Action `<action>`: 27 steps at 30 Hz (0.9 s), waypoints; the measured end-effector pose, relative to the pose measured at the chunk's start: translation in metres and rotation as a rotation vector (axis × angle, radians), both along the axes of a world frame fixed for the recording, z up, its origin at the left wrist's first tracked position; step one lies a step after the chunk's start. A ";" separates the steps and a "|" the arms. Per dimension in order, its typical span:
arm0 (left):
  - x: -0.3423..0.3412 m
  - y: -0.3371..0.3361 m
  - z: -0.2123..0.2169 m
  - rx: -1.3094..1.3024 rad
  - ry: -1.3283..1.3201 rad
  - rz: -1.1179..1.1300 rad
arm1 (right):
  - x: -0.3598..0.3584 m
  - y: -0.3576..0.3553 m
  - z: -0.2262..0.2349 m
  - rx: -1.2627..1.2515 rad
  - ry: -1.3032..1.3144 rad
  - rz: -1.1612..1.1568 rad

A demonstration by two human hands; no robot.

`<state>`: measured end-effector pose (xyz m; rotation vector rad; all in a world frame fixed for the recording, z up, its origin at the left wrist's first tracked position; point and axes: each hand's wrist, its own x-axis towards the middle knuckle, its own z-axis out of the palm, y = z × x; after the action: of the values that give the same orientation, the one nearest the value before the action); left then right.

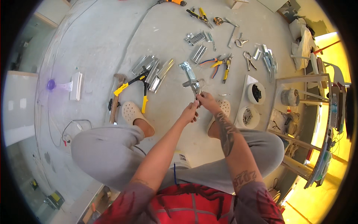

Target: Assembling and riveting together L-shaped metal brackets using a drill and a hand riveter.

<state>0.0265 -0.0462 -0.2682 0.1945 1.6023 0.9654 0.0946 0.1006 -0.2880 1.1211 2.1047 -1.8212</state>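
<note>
Both hands meet in front of me at the lower end of a shiny bent sheet-metal profile piece (189,74), which points away from me over the floor. My left hand (189,113) is closed around its near end, fingers curled. Just right of it, my right hand (207,102) pinches the same piece from the side. The exact fingertip contact is too small to make out. Left of the piece lie more cut metal profiles (162,75) and a yellow-and-black two-handled tool (143,77). To its right lie pliers with yellow grips (227,70).
A hammer (115,100) lies by my left shoe. Farther out are tin snips (201,17), a tape measure (218,21) and locking pliers (249,61). Two white buckets (263,89) of small parts stand right, before a wooden shelf frame (304,78). A cable (61,135) lies left.
</note>
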 end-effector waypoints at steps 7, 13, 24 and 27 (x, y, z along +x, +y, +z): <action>0.047 -0.035 -0.062 0.315 -0.101 0.245 | 0.022 -0.065 -0.036 0.361 -0.128 -0.109; 0.038 -0.060 -0.069 0.305 0.001 0.215 | 0.007 -0.081 -0.031 0.311 -0.104 -0.057; 0.040 -0.083 -0.109 0.405 0.062 0.359 | -0.010 -0.074 -0.012 0.330 -0.207 0.160; 0.037 -0.030 -0.053 0.280 -0.239 0.388 | 0.024 -0.019 -0.036 0.374 -0.064 0.463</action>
<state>0.0631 -0.0758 -0.3212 -0.0442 1.3039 1.4572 0.1183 0.0821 -0.3239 0.6541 2.4665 -1.2058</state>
